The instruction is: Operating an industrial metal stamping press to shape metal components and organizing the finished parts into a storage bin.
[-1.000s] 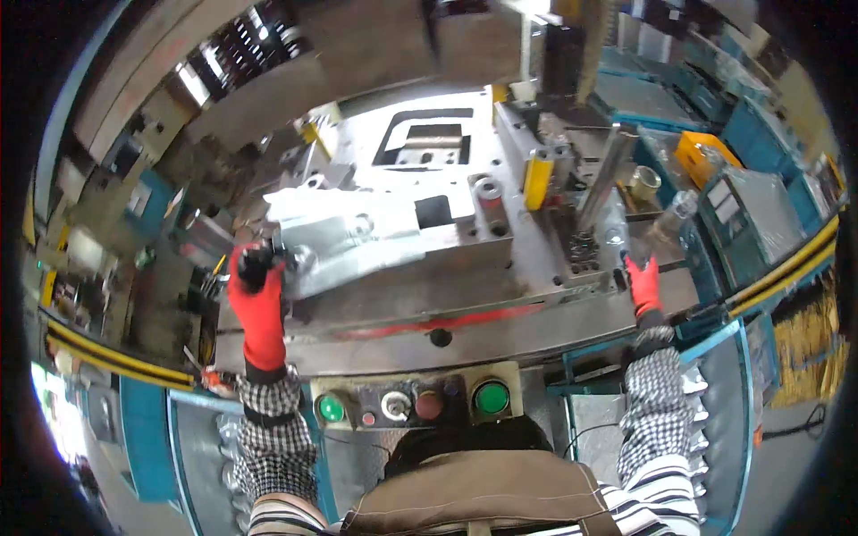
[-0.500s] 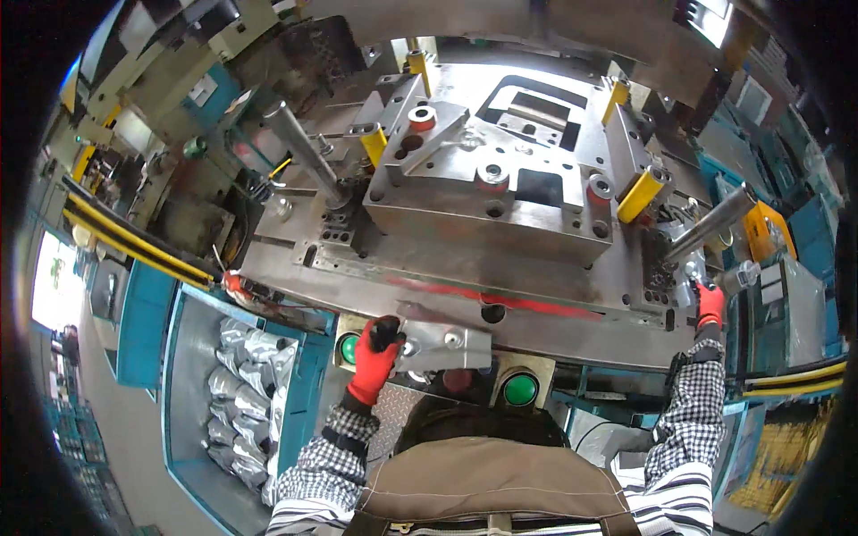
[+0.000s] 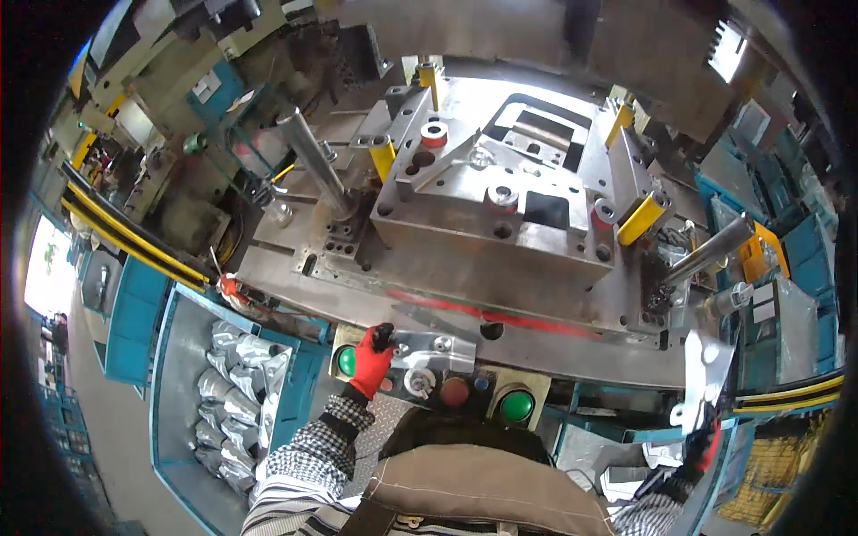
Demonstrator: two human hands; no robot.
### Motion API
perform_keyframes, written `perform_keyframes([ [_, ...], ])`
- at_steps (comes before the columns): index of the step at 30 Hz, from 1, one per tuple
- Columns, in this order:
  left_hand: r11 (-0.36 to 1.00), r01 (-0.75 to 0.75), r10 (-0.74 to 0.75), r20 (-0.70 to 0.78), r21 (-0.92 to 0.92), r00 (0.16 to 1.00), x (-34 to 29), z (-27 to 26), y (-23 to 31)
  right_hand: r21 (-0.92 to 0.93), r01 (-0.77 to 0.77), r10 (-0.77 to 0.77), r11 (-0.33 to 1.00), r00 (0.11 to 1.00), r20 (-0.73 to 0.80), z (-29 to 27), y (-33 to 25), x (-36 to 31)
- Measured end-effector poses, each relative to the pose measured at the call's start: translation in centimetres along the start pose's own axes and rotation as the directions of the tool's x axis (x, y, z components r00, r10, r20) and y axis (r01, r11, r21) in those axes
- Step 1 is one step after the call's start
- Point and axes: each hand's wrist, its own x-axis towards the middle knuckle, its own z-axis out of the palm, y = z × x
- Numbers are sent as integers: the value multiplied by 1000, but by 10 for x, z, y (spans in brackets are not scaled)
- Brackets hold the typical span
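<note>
While the left hand (image 3: 371, 359) grips one end of a grey metal bracket (image 3: 431, 350), fingers closed round it, the bracket lies with its long axis running rightward from that hand, just in front of the die block (image 3: 500, 228) and above the row of buttons (image 3: 516, 404). Well right of the die block and lower, the right hand (image 3: 702, 439) clasps a second, pale plate (image 3: 704, 375) held nearly upright. Left of the die block and below it, a blue bin (image 3: 234, 393) holds similar silvery parts; the left hand is the nearer one to it. Guide posts (image 3: 313, 161) flank the die block, leaving open room along its front edge.
</note>
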Motion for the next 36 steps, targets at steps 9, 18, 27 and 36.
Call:
perform_keyframes([
  [9,994,-12,18,50,-108,999,-7,-4,0,667,-151,-48,730,962,271,114,-404,139],
  [18,941,33,-44,-23,-338,999,-32,-37,38,543,285,-591,790,591,549,257,-459,427],
  [27,929,18,-149,-332,-369,931,-84,-114,8,421,835,-687,355,-73,723,387,-479,509],
  [36,977,106,-172,-389,-185,905,-89,-149,-42,-6,582,-572,813,801,176,343,-598,336],
])
